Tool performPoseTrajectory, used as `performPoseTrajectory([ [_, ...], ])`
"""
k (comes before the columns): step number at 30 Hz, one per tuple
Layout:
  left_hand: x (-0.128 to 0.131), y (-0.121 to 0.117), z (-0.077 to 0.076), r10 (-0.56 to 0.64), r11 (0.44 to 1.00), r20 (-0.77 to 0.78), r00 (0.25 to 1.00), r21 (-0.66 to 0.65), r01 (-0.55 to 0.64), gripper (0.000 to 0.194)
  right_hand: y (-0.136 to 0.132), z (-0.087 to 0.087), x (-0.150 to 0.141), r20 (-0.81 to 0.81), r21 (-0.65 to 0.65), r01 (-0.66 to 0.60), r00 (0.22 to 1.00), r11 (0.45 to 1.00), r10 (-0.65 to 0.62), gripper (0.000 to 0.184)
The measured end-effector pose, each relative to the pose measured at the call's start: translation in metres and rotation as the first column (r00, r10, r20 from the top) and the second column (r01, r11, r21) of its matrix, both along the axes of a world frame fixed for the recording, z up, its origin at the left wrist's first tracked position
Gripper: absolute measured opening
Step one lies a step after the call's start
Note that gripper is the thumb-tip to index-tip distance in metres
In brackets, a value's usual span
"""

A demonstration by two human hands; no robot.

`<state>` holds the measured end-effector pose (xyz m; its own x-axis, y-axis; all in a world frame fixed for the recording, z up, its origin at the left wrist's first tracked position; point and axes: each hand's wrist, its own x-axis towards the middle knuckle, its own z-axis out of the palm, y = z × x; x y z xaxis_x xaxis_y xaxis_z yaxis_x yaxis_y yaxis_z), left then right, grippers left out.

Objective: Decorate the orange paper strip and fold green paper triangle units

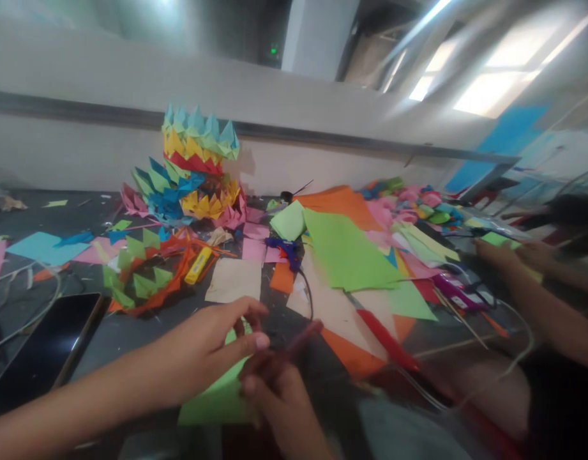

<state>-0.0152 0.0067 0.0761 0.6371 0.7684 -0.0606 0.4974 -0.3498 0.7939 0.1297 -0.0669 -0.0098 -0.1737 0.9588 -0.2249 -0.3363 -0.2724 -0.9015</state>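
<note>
A light green sheet of paper [212, 406] lies low in front of me at the table's near side. My left hand [226, 338] reaches over its upper part, with curved fingers and thumb around a raised bit of the paper. From below comes my right hand [281, 390], smeared by motion; its thumb and bent fingers are at the sheet's right edge, while one finger points off to the right. Fingers partly hide the contact with the paper. Beyond my left hand lies a cream paper square [236, 280].
A phone [45, 351] lies at left. Folded paper rings [198, 160] stack at the back; another ring [138, 275] sits nearer, beside a yellow cutter [198, 265]. A blue glue gun [285, 250] and green sheets [351, 249] lie ahead. Another person's arm [537, 300] is at right.
</note>
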Motion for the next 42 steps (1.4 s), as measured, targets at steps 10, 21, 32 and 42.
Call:
performPoseTrajectory([
  [10, 0.013, -0.025, -0.043, -0.127, 0.986, -0.438, 0.89, 0.039, 0.16, 0.015, -0.011, -0.015, 0.01, 0.141, -0.035, 0.15, 0.979, 0.988, -0.144, 0.054],
  [21, -0.041, -0.031, -0.075, 0.056, 0.993, -0.489, 0.87, 0.116, 0.001, 0.031, 0.018, 0.024, 0.113, 0.05, 0.368, 0.633, 0.718, 0.681, -0.694, 0.023],
  [32, -0.009, -0.018, -0.122, 0.145, 0.814, -0.278, 0.95, 0.579, 0.045, 0.02, 0.086, -0.023, 0.062, 0.862, 0.457, -0.619, 0.485, 0.638, -0.148, 0.008],
  [42, -0.012, -0.026, -0.124, 0.133, 0.803, -0.299, 0.945, 0.591, 0.074, 0.024, 0.095, -0.015, 0.051, 0.88, 0.375, -0.487, 0.456, 0.789, -0.136, 0.013],
])
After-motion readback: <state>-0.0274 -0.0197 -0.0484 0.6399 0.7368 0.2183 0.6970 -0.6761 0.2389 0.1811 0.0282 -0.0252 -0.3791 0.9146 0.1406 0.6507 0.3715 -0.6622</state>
